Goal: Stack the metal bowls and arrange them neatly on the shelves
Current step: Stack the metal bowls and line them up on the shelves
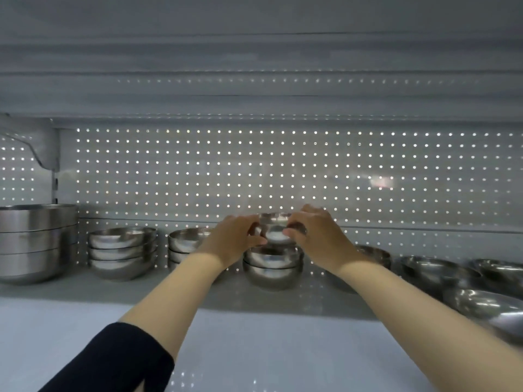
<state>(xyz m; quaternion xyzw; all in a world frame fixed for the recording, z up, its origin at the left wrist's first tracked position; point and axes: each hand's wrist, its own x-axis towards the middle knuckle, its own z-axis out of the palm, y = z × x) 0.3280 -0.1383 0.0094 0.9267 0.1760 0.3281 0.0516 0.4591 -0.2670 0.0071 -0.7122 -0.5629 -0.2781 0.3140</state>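
A small metal bowl (274, 228) is held between both hands just above a stack of two bowls (272, 265) in the middle of the shelf (85, 290). My left hand (236, 236) grips its left side and my right hand (314, 233) grips its right side, fingers curled round the rim. Whether the held bowl touches the stack below I cannot tell. Left of it stand a bowl stack (185, 244), partly hidden by my left arm, and a taller stack of bowls (123, 251).
A stack of large deep bowls (36, 241) fills the shelf's left end. Several loose bowls (441, 274) lie to the right, one (489, 306) near the front edge. A perforated back panel (254, 165) closes the rear; an upper shelf hangs overhead.
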